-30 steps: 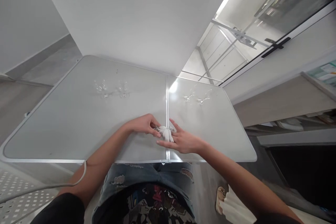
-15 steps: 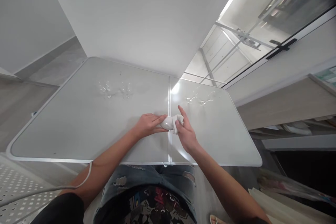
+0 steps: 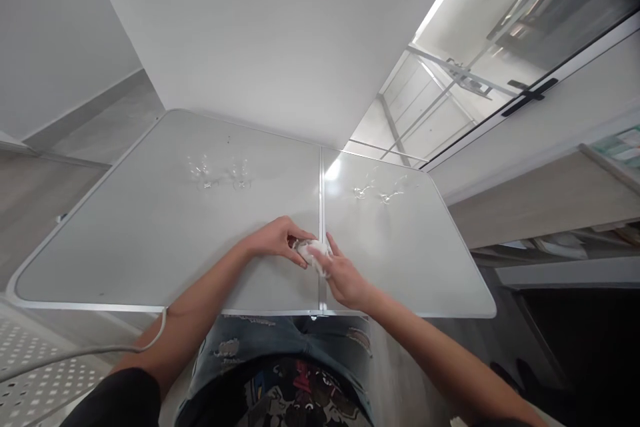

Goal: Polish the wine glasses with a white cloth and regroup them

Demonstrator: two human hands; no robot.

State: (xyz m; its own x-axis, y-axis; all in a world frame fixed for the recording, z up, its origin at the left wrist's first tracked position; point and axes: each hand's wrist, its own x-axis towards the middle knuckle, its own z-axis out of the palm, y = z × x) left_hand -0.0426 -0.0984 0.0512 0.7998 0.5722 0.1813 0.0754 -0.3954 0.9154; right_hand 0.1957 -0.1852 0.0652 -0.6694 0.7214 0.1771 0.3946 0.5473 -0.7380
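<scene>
My left hand is curled round a small clear glass, mostly hidden by fingers and cloth. A white cloth is bunched in my right hand and pressed against the glass, with the thumb lying over it. Both hands meet just above the table's seam, near the front edge. Farther back, two clear glasses stand on the left half of the grey folding table. Another pair of clear glasses stands on the right half.
A large white panel rises behind the table. Glazed metal-framed doors and a wooden shelf are to the right. At the lower left a pale cable hangs by the table edge, above a perforated white surface.
Both hands have come a little nearer to me and to the left, with the glass turned. The cloth now covers more of the glass, and my right fingers have closed in.
</scene>
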